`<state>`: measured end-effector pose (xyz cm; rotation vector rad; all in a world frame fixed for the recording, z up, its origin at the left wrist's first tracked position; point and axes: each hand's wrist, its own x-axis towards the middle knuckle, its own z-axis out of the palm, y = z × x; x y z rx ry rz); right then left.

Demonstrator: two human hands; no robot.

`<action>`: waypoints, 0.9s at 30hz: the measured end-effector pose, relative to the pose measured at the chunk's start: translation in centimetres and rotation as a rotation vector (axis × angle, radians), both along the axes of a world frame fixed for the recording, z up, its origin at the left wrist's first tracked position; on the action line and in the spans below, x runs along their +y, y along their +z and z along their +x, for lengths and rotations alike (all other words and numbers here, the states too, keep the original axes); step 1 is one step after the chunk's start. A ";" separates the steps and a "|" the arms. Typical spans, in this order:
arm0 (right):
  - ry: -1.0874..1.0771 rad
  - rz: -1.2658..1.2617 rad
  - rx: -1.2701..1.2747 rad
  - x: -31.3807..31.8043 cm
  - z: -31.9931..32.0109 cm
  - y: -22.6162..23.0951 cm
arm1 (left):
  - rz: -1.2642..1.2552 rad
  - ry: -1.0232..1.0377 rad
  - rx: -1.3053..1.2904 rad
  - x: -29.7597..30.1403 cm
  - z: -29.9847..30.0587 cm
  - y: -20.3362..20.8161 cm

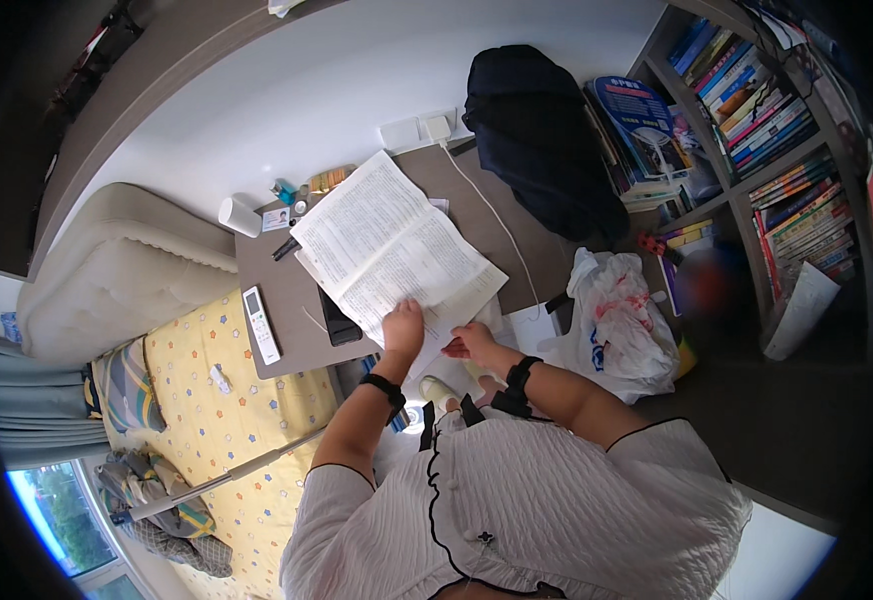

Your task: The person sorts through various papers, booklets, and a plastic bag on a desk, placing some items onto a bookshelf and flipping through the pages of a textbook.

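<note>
Large printed sheets of paper, with a crease across the middle, lie over the brown desk in front of me. More than one sheet shows at the lower right edge. My left hand is closed at the near edge of the sheets, its fingers curled over the print. Just to its right, my right hand pinches the near corner of the paper between thumb and fingers. A black phone-like slab is partly hidden under the paper's left side.
A white remote control lies on the desk's left edge. A white cup and small bottles stand behind it. A dark backpack, a white charging cable and a white plastic bag are to the right, before bookshelves. A bed stands left.
</note>
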<state>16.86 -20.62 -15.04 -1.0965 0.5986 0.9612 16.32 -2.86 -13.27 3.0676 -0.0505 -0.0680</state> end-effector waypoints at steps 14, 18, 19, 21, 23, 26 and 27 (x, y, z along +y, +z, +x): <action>-0.040 0.058 0.013 0.4 0.1 -2.9 | -1.152 0.050 0.095 7.2 2.0 28.8; -0.028 0.019 -0.009 0.0 0.0 -1.6 | -0.972 0.030 0.114 11.5 6.3 22.9; -0.017 0.012 -0.016 -0.1 -0.1 -1.3 | -0.895 0.053 0.137 12.1 7.1 21.2; -0.012 0.001 -0.030 -0.1 -0.4 -0.9 | -0.737 0.083 0.188 13.0 8.9 17.4; -0.005 -0.006 -0.049 0.2 -0.3 -0.3 | -0.509 0.110 0.155 14.6 10.1 12.3; 0.020 0.060 -0.005 -0.1 -0.3 -0.1 | -0.313 0.119 0.199 16.7 12.4 6.3; 0.027 0.053 -0.012 -0.2 -0.4 -0.4 | -0.271 0.119 0.229 17.1 13.1 5.1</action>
